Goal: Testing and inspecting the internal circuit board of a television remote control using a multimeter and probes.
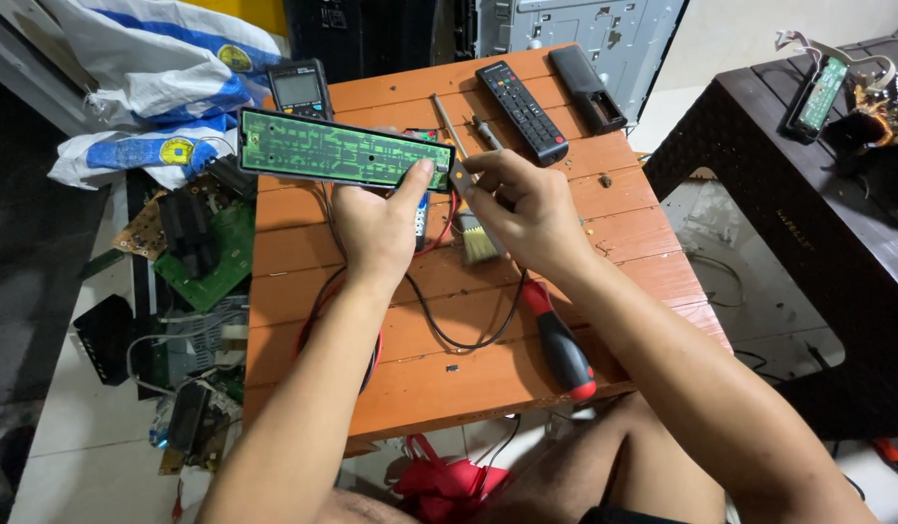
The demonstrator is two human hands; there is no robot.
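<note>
- One multimeter sits behind the circuit board's left end.
- One long green circuit board hangs over the orange bench, left hand grip pinching its right end.
- Right hand, just right of the board, grip closed on one small brush.
- Two remotes lie behind-right of the board.
- One red-and-black screwdriver lies nearer than the board.

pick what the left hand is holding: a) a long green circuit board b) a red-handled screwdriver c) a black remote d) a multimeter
a: the left hand grips the right end of the long green circuit board above the orange table, while the red-handled screwdriver lies untouched on it.
</note>
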